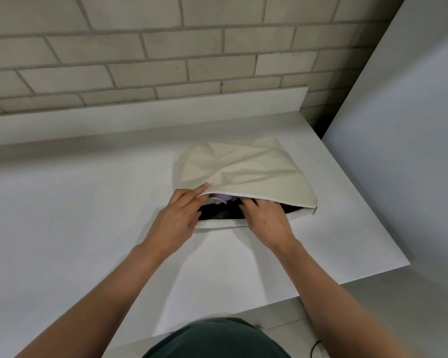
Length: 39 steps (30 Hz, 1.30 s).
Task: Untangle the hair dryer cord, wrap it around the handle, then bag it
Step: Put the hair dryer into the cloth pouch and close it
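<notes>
Dryer [221, 198] nearly bagged; closing is left.
Near the table's [88, 215] right edge, the bag's [241, 166] lip is pinched up by the left hand [177, 215]; the right hand's [265, 218] grip, hidden inside, cannot be told.

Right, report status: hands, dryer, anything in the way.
Left hand pinching up top edge of bag. Right hand fingers inside the mouth, grip hidden. Lilac dryer mostly in, zip open. Nothing seen blocking.

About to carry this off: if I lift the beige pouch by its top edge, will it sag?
Probably sags: the beige pouch is creased cloth. Likely lopsided, with the lilac hair dryer near its mouth. Unzipped, that may slide out.
</notes>
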Each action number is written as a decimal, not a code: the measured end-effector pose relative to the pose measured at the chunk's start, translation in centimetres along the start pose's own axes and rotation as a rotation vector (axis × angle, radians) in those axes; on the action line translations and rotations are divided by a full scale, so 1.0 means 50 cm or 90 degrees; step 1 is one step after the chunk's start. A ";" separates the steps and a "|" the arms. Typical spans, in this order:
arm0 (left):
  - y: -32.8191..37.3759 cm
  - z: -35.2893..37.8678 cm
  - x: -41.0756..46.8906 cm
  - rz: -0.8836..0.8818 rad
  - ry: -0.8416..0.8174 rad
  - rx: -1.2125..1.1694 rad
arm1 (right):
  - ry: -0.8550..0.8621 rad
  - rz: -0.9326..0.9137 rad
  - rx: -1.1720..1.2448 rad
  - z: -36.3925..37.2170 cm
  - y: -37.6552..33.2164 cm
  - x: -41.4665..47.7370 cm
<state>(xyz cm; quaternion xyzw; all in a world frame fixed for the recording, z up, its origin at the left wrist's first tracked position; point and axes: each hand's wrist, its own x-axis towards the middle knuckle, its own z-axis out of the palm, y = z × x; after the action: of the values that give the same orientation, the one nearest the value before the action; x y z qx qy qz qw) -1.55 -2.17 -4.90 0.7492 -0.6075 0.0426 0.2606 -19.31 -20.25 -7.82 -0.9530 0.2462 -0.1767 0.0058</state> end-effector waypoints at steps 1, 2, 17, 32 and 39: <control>0.000 -0.001 0.000 -0.003 -0.005 -0.001 | -0.015 0.033 0.001 -0.005 0.000 -0.003; -0.001 -0.002 0.001 -0.008 -0.010 -0.002 | -0.012 0.038 -0.013 -0.007 0.001 -0.004; -0.041 -0.016 0.017 -0.038 -0.018 -0.011 | -0.199 0.039 0.063 0.012 -0.011 0.035; -0.083 -0.013 -0.016 0.029 -0.105 0.029 | 0.102 0.114 0.204 -0.127 0.204 -0.108; -0.101 0.006 -0.031 0.022 -0.154 0.039 | -0.150 -0.022 0.170 -0.057 0.291 -0.128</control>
<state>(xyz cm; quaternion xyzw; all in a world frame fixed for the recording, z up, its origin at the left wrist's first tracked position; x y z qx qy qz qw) 2.67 -0.32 -7.47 0.7460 -0.6455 -0.0252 0.1615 -32.28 -29.81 -8.72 -0.9619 0.2020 -0.0947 0.1583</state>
